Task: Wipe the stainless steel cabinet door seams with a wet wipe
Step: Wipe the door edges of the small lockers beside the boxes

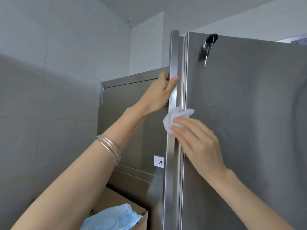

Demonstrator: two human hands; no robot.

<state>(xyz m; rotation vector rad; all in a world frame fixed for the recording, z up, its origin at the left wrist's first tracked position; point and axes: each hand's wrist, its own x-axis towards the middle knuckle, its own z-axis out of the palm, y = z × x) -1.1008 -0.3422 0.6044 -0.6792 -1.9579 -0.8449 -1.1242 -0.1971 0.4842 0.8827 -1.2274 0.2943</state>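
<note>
Left hand (pixel 157 93) curls round the door edge (pixel 172 72); right hand (pixel 197 140), fingers nearly straight, presses the wipe (pixel 174 117) on the seam (pixel 182 80) mid-height. Wipe is bunched, so it may skim over the groove; keys (pixel 208 45) hang above right.

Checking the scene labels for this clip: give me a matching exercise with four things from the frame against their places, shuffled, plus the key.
Things:
1. wet wipe
2. keys
3. blue pack
4. white label

Places:
A. on the cardboard box, bottom left
B. hanging near the top of the right door
C. under the fingers of the right hand, at the seam
D. on the shorter cabinet, just left of the door edge

Pairs: 1-C, 2-B, 3-A, 4-D
</note>
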